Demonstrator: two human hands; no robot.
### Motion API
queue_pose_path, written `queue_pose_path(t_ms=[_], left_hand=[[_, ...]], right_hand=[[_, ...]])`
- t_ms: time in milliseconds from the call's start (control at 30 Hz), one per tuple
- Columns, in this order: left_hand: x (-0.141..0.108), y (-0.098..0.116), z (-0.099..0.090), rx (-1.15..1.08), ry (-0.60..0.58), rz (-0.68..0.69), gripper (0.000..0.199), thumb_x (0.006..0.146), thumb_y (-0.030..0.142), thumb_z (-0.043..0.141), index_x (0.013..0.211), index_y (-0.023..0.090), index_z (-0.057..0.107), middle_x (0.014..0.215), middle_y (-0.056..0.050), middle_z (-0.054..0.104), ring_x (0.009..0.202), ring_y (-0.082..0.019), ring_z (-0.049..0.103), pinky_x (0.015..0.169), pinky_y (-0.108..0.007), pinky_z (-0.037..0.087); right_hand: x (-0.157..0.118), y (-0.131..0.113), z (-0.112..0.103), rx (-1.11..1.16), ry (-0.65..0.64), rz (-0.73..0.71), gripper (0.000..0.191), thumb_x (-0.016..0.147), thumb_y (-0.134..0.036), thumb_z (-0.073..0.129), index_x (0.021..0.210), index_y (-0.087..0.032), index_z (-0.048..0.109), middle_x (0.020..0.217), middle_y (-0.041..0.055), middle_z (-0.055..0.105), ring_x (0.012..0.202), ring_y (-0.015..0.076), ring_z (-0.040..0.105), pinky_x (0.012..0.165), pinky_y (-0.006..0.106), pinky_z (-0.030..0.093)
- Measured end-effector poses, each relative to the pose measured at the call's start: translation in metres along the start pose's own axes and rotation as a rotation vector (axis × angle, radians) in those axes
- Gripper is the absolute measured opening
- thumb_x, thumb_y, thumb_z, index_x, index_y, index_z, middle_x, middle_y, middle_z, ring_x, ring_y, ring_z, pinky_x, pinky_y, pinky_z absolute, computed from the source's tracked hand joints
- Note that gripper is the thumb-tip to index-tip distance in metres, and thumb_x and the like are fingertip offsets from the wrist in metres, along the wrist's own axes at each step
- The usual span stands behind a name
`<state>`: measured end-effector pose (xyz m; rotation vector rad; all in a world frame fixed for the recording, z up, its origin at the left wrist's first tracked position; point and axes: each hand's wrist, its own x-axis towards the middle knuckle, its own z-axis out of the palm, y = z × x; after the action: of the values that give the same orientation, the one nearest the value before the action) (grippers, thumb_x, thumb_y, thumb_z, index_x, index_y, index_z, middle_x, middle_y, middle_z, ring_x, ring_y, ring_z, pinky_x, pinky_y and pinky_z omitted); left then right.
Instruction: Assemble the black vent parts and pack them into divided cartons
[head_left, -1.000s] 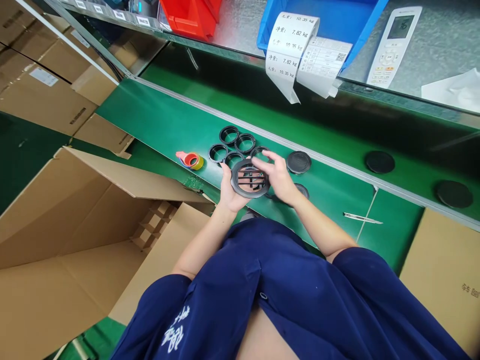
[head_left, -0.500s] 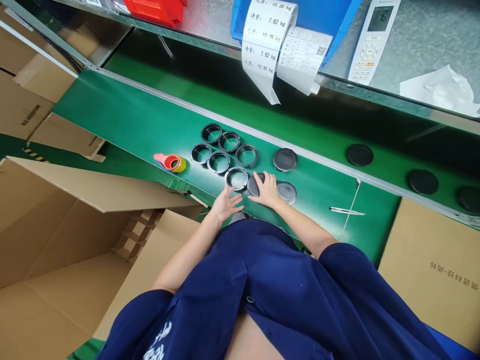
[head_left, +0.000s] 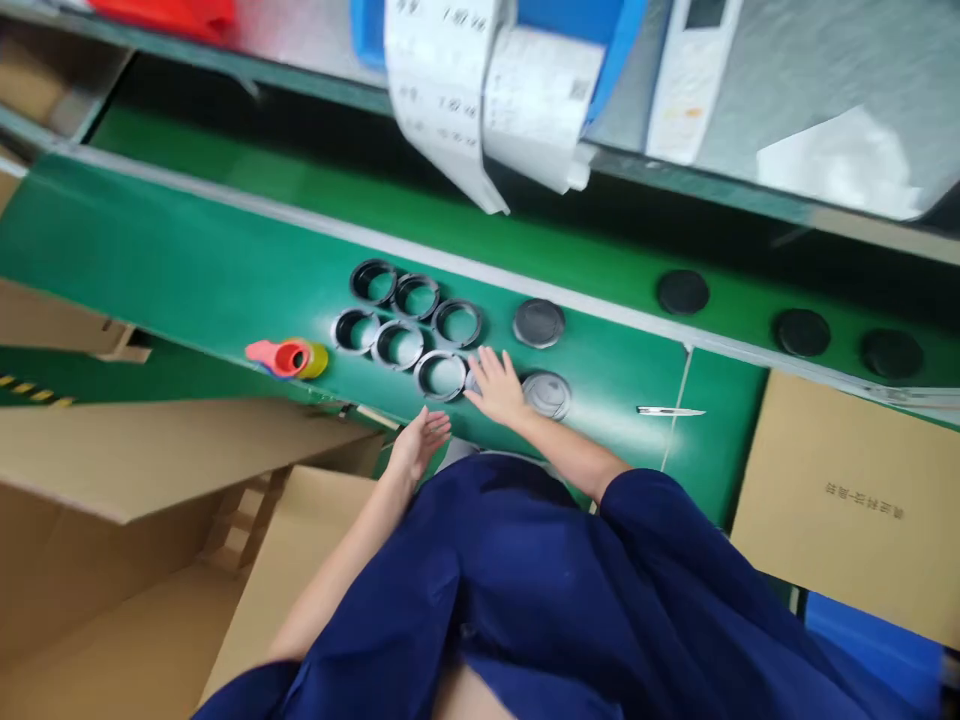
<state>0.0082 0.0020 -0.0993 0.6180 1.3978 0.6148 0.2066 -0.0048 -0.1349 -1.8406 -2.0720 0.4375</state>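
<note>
My right hand (head_left: 498, 388) lies flat on a dark round cap (head_left: 472, 382), fingers stretched and most of the cap hidden beneath it. To its left, my left hand (head_left: 421, 441) is held at the table's near edge, palm turned inward, fingers extended, holding nothing. A black ring (head_left: 441, 376) sits just beyond it, beside the covered cap. Several more black rings (head_left: 398, 344) stand in a cluster farther back. Two other grey-black caps rest nearby: one cap (head_left: 547, 395) right of my right hand, another cap (head_left: 538, 323) behind it.
Red and yellow tape rolls (head_left: 300, 359) lie left of the rings. A slim silver cutter (head_left: 670, 411) is on the right. Black discs (head_left: 682, 292) line the back strip. An open carton (head_left: 172, 450) stands lower left; a flat carton (head_left: 855, 500) lies right. Labels (head_left: 442, 90) hang from the shelf.
The view has shifted and blurred. My right hand now covers more of the cap, its fingers flatter. My left hand has drawn back slightly from the nearest ring.
</note>
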Motion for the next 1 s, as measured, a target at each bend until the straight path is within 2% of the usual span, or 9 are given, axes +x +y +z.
queue_pose_path(t_ms=[100, 200, 300, 367, 433, 533, 733, 833, 1000], left_hand=[[0.017, -0.002, 0.022, 0.468, -0.150, 0.414, 0.032, 0.084, 0.045, 0.075, 0.105, 0.021, 0.074, 0.130, -0.015, 0.069, 0.133, -0.035, 0.056, 0.119, -0.048, 0.038], [0.033, -0.004, 0.047, 0.931, -0.436, 0.735, 0.046, 0.085, 0.041, 0.072, 0.127, 0.024, 0.070, 0.159, -0.013, 0.048, 0.155, -0.036, 0.028, 0.129, -0.052, 0.016], [0.044, -0.005, 0.061, 1.208, -0.572, 0.778, 0.055, 0.091, 0.038, 0.061, 0.144, 0.023, 0.059, 0.167, -0.015, 0.033, 0.158, -0.038, 0.018, 0.126, -0.061, 0.018], [0.047, -0.005, 0.065, 1.297, -0.654, 0.755, 0.059, 0.093, 0.035, 0.055, 0.152, 0.024, 0.051, 0.167, -0.015, 0.033, 0.157, -0.038, 0.022, 0.124, -0.063, 0.022], [0.049, -0.004, 0.068, 1.319, -0.768, 0.718, 0.063, 0.092, 0.032, 0.054, 0.155, 0.025, 0.047, 0.165, -0.013, 0.038, 0.156, -0.035, 0.028, 0.124, -0.060, 0.026], [0.048, -0.003, 0.073, 1.209, -0.870, 0.641, 0.063, 0.090, 0.033, 0.058, 0.153, 0.028, 0.050, 0.159, -0.010, 0.048, 0.150, -0.033, 0.040, 0.123, -0.053, 0.032], [0.033, 0.023, 0.088, 0.659, -0.383, 0.500, 0.038, 0.079, 0.042, 0.080, 0.112, 0.024, 0.076, 0.123, -0.012, 0.074, 0.126, -0.035, 0.062, 0.121, -0.048, 0.037], [0.019, 0.049, 0.099, 0.186, -0.322, 0.315, 0.046, 0.074, 0.038, 0.088, 0.115, 0.023, 0.073, 0.123, -0.012, 0.072, 0.130, -0.032, 0.060, 0.119, -0.047, 0.039], [-0.009, 0.080, 0.103, -0.447, -0.513, 0.117, 0.058, 0.093, 0.063, 0.059, 0.136, 0.024, 0.062, 0.133, -0.013, 0.069, 0.136, -0.034, 0.056, 0.112, -0.056, 0.045]], right_hand=[[0.010, 0.026, -0.011, 0.028, 0.007, 0.032, 0.074, 0.103, -0.050, 0.051, 0.161, -0.008, 0.033, 0.170, 0.0199, 0.019, 0.159, 0.0322, 0.011, 0.129, 0.057, 0.006], [0.016, 0.103, -0.066, 0.082, 0.361, 0.287, 0.061, 0.103, -0.042, 0.050, 0.156, -0.013, 0.043, 0.168, 0.0163, 0.028, 0.158, 0.0311, 0.015, 0.128, 0.057, 0.009], [-0.003, 0.204, -0.142, 0.384, 0.831, 0.869, 0.051, 0.103, -0.032, 0.048, 0.143, -0.001, 0.052, 0.158, 0.0292, 0.037, 0.150, 0.0322, 0.033, 0.123, 0.052, 0.026], [-0.023, 0.258, -0.180, 0.643, 0.963, 1.086, 0.046, 0.107, -0.034, 0.041, 0.129, 0.002, 0.058, 0.139, 0.0322, 0.053, 0.128, 0.0292, 0.056, 0.110, 0.047, 0.044], [-0.041, 0.292, -0.199, 0.802, 0.963, 1.158, 0.040, 0.109, -0.038, 0.041, 0.115, -0.004, 0.063, 0.110, 0.0181, 0.067, 0.093, 0.0202, 0.067, 0.086, 0.038, 0.056], [-0.048, 0.310, -0.202, 0.968, 0.927, 1.196, 0.031, 0.106, -0.040, 0.056, 0.094, -0.012, 0.062, 0.074, -0.0031, 0.058, 0.054, 0.0066, 0.052, 0.054, 0.020, 0.048], [-0.008, 0.270, -0.175, 1.316, 0.849, 1.110, 0.043, 0.102, -0.037, 0.062, 0.068, -0.020, 0.042, 0.046, -0.0109, 0.038, 0.037, 0.0024, 0.027, 0.036, 0.014, 0.024], [0.006, 0.193, -0.134, 1.564, 0.651, 0.927, 0.045, 0.089, -0.038, 0.078, 0.068, -0.020, 0.043, 0.050, -0.0079, 0.048, 0.039, 0.0028, 0.035, 0.035, 0.013, 0.025], [-0.017, 0.034, -0.065, 1.788, 0.002, 0.445, 0.055, 0.068, -0.061, 0.088, 0.071, -0.020, 0.051, 0.059, -0.0032, 0.058, 0.045, 0.0068, 0.047, 0.039, 0.016, 0.032]])
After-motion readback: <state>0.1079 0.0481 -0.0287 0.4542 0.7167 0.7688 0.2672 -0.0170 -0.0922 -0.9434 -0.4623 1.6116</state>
